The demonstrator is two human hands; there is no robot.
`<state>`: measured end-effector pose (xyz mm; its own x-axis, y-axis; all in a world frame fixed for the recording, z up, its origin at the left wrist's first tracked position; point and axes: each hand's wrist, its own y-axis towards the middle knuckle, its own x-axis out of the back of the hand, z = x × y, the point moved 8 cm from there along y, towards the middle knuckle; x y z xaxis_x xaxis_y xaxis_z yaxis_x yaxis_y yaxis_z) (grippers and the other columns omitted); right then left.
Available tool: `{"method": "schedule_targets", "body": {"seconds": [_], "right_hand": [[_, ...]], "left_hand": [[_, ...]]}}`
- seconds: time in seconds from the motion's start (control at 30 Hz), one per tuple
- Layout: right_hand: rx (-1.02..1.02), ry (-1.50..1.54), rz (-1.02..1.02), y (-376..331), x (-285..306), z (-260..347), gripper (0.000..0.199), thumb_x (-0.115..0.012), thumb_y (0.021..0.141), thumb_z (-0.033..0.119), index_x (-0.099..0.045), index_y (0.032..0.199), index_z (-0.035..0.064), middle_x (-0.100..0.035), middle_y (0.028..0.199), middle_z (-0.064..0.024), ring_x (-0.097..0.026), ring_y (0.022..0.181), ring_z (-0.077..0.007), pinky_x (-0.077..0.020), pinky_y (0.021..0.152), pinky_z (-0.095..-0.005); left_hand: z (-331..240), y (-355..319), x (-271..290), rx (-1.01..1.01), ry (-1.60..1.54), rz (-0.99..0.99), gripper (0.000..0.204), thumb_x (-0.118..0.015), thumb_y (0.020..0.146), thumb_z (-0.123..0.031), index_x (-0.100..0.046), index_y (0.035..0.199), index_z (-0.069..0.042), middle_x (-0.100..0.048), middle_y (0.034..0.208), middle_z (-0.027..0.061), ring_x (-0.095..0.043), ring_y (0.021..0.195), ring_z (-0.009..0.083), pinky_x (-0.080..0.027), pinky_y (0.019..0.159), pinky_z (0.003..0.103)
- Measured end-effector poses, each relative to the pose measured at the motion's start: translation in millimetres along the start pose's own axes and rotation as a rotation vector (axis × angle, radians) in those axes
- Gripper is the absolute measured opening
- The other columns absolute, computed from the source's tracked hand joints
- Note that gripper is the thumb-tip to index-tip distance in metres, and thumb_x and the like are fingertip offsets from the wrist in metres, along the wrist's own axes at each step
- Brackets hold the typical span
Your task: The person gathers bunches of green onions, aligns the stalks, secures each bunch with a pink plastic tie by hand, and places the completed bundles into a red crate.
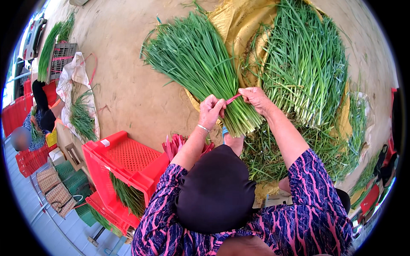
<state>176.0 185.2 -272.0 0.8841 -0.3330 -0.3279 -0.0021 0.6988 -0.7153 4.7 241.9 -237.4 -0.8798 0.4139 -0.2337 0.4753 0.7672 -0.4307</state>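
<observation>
A thick bundle of long green chives (194,55) lies in front of me, its leaves fanning to the far left and its pale cut stems toward me. My left hand (210,112) pinches one end of a pink tie strip (233,99) at the bundle's left side. On the stems' right side, my right hand (256,100) has its fingers closed on the strip's other end. Between both hands the strip runs taut across the stems. Just right of it rests a larger heap of loose chives (305,64) on a yellow woven sheet (241,25).
Left of me stand red plastic crates (132,155) with chives inside, beside a bunch of pink strips (173,147). Trimmed leaves (273,155) litter the ground near my feet. Farther left, another person (40,115) sits near a white sack (74,79) and a grey crate (62,57).
</observation>
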Motion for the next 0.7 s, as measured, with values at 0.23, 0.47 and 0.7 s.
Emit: {"method": "schedule_targets", "body": {"seconds": [0.23, 0.47, 0.7], "right_hand": [[0.324, -0.758, 0.079, -8.5, -23.0, 54.3, 0.040, -0.059, 0.092, 0.039, -0.068, 0.077, 0.0033, -0.059, 0.069, -0.0054, -0.054, 0.066, -0.0152, -0.0435, 0.064, -0.0308], [0.070, -0.368, 0.244, -10.7, -62.5, 41.9, 0.040, -0.049, 0.099, 0.038, -0.057, 0.078, 0.0054, -0.058, 0.068, -0.0007, -0.053, 0.049, -0.0056, -0.0405, 0.045, -0.0191], [0.257, -0.664, 0.400, -8.4, -84.8, 44.5, 0.040, -0.049, 0.098, 0.035, -0.056, 0.075, 0.0027, -0.064, 0.071, -0.0082, -0.061, 0.062, -0.0192, -0.0461, 0.058, -0.0346]], "left_hand": [[10.6, 8.2, -1.2, -0.024, 0.064, 0.026, 0.024, -0.060, 0.094, -0.013, -0.047, 0.074, -0.006, -0.062, 0.069, 0.0042, -0.050, 0.045, 0.0065, -0.039, 0.039, 0.021], [12.7, 0.2, -0.5, -0.042, -0.001, 0.059, 0.020, -0.055, 0.098, -0.016, -0.049, 0.081, -0.006, -0.060, 0.075, 0.0043, -0.055, 0.057, 0.0090, -0.047, 0.052, 0.022], [2.6, -6.3, -1.6, -0.049, 0.059, 0.126, 0.022, -0.054, 0.098, -0.014, -0.049, 0.079, -0.006, -0.059, 0.075, 0.0037, -0.055, 0.063, 0.0094, -0.047, 0.059, 0.024]]}}
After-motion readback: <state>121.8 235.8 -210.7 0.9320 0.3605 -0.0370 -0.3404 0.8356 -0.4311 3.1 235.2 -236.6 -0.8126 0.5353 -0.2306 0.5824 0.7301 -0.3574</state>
